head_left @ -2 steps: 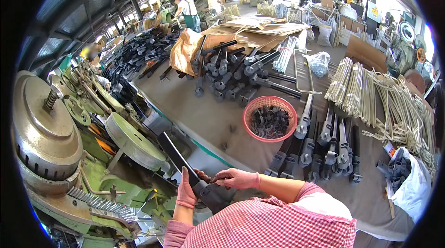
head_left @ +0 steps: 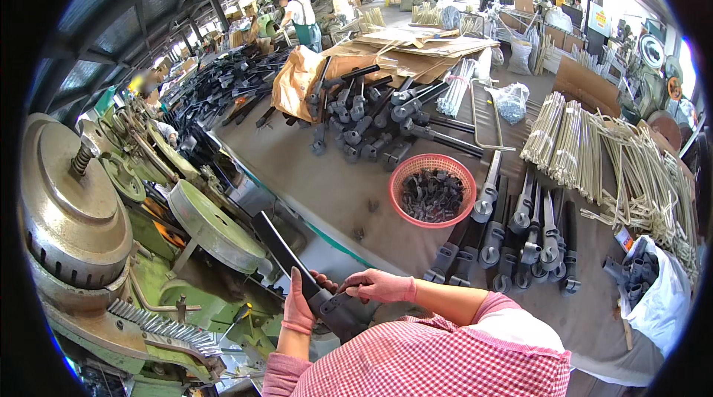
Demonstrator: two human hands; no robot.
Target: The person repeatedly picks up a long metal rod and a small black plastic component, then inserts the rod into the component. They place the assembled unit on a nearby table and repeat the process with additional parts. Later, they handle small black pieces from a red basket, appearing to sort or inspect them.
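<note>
In a pink glove with dark fingertips, my left hand (head_left: 298, 309) is wrapped round a long black tube with a thicker joint fitting (head_left: 327, 306) near my body. The tube slants up and away to the left. My right hand (head_left: 380, 285), also gloved, has its thumb and fingers pinched together against the side of that fitting; whatever lies between them is too small to make out. Beyond my hands a red plastic basket (head_left: 433, 222) holds many small black parts. To its right, several tubes with jointed ends (head_left: 492, 242) lie side by side on the table.
A heavy green and metal machine (head_left: 70, 204) stands close on my left. Farther back lie a pile of black jointed tubes (head_left: 360, 111), cardboard sheets (head_left: 416, 48) and bundled metal rods (head_left: 568, 141). A white bag of fittings (head_left: 661, 311) sits at right. Another person (head_left: 303, 18) works far off.
</note>
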